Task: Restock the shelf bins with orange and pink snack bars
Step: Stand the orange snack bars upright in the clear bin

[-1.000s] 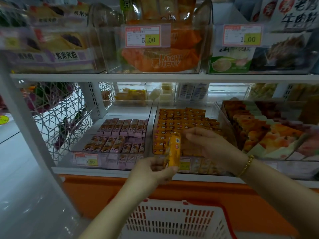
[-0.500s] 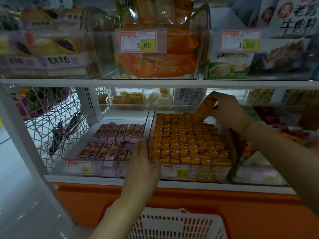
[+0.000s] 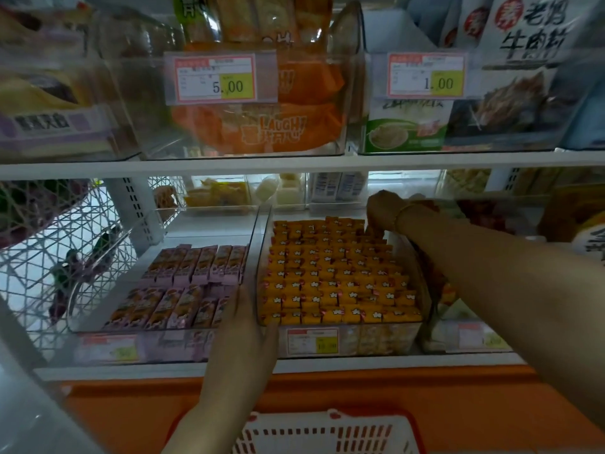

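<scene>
A clear bin [image 3: 386, 339] on the lower shelf is packed with rows of orange snack bars [image 3: 340, 280]. To its left, a second clear bin [image 3: 108, 350] holds pink snack bars [image 3: 196, 267] in two rows. My left hand [image 3: 242, 342] grips the front left corner of the orange bin, thumb on its front wall. My right hand [image 3: 383, 211], with a gold bracelet at the wrist, reaches to the bin's back right corner. Its fingers curl down around an orange bar at the rear row, and the fingertips are hidden.
A white and red shopping basket [image 3: 327, 434] sits below the orange shelf base. Another bin of mixed snacks [image 3: 465, 335] stands right of the orange one. The upper shelf edge [image 3: 294, 165] hangs just above my right hand. A wire rack [image 3: 65, 244] is at the left.
My right hand carried the orange bar from the front to the back right of the bin and lowered it into the rear row. My left hand moved to the bin's front left corner.
</scene>
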`<state>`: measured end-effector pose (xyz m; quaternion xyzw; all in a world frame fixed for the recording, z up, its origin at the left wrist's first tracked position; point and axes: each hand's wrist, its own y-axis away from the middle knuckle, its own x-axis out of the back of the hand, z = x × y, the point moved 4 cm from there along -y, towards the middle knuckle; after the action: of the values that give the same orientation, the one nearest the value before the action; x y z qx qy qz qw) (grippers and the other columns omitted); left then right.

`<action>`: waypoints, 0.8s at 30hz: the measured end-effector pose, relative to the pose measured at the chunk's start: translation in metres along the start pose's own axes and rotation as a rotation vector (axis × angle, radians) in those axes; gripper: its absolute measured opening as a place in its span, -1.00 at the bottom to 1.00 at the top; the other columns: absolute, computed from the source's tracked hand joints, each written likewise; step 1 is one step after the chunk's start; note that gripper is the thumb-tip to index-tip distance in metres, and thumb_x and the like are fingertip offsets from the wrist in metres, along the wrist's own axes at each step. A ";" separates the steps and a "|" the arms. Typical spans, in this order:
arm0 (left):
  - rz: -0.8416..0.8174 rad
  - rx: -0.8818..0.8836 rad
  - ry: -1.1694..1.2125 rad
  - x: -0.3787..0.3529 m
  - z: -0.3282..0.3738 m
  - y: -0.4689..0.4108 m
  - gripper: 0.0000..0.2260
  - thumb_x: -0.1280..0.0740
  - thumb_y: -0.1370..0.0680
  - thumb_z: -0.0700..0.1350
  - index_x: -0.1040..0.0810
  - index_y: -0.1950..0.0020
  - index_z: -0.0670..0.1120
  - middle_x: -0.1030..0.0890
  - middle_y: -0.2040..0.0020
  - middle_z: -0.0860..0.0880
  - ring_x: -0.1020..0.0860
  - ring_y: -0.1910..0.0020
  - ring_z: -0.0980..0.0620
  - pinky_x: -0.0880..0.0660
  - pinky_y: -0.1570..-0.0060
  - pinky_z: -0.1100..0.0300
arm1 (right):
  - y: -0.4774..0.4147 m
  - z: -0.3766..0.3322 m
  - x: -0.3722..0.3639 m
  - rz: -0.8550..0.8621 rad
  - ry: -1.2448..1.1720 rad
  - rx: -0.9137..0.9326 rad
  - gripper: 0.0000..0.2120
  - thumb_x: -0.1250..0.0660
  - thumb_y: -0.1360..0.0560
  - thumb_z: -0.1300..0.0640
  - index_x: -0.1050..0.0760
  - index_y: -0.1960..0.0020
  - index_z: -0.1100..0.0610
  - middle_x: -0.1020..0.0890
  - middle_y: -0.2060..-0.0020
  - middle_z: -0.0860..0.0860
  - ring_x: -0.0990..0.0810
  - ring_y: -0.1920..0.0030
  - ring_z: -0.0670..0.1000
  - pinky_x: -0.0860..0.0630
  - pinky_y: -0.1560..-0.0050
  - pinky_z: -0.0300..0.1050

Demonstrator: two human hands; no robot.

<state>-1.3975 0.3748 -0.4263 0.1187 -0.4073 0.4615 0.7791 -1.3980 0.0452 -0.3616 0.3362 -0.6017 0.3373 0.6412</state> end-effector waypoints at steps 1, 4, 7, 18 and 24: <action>-0.003 0.000 -0.006 -0.001 0.000 0.000 -0.38 -0.16 -0.61 0.04 0.08 -0.55 -0.09 0.00 -0.56 -0.05 0.02 -0.53 0.02 -0.07 -0.44 0.18 | -0.002 0.001 -0.005 -0.003 0.013 -0.001 -0.76 -0.42 -0.45 0.20 -0.58 -0.05 0.32 -0.62 0.01 0.18 -0.58 -0.02 0.15 -0.46 -0.01 -0.12; -0.016 -0.001 -0.026 -0.003 -0.001 -0.002 -0.36 -0.17 -0.61 0.01 0.12 -0.55 -0.08 0.02 -0.56 -0.05 0.04 -0.53 0.01 -0.06 -0.44 0.18 | -0.008 0.005 -0.013 -0.004 -0.043 -0.035 -0.74 -0.38 -0.49 0.15 -0.56 -0.09 0.30 -0.62 -0.06 0.16 -0.59 -0.08 0.14 -0.47 -0.06 -0.10; -0.023 0.011 -0.045 -0.005 -0.002 -0.004 -0.35 -0.17 -0.61 0.02 0.14 -0.55 -0.08 0.04 -0.57 -0.04 0.05 -0.53 0.02 -0.06 -0.44 0.16 | -0.020 0.006 -0.012 0.013 -0.133 -0.033 -0.75 -0.36 -0.48 0.22 -0.57 -0.13 0.29 -0.61 -0.09 0.18 -0.58 -0.10 0.15 -0.49 -0.16 -0.05; -0.051 0.015 -0.089 -0.002 -0.008 -0.005 -0.36 -0.20 -0.62 -0.08 0.15 -0.56 -0.05 0.06 -0.56 0.00 0.05 -0.53 0.02 -0.08 -0.44 0.18 | -0.028 -0.008 -0.032 0.174 -0.248 -0.154 -0.77 -0.27 -0.54 0.23 -0.50 -0.14 0.33 -0.57 -0.12 0.24 -0.55 -0.13 0.16 -0.43 -0.04 -0.11; -0.011 -0.025 -0.109 0.004 -0.006 -0.005 -0.42 -0.22 -0.61 -0.11 0.00 -0.55 -0.08 -0.05 -0.55 -0.03 -0.04 -0.52 0.01 -0.12 -0.42 0.18 | -0.016 -0.016 -0.016 0.261 -0.285 -0.111 -0.73 -0.24 -0.56 0.20 -0.47 -0.20 0.31 -0.57 -0.11 0.23 -0.55 -0.11 0.19 -0.45 -0.04 -0.07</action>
<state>-1.3892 0.3781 -0.4260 0.1360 -0.4544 0.4448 0.7598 -1.3764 0.0490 -0.3783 0.2636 -0.7425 0.3331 0.5180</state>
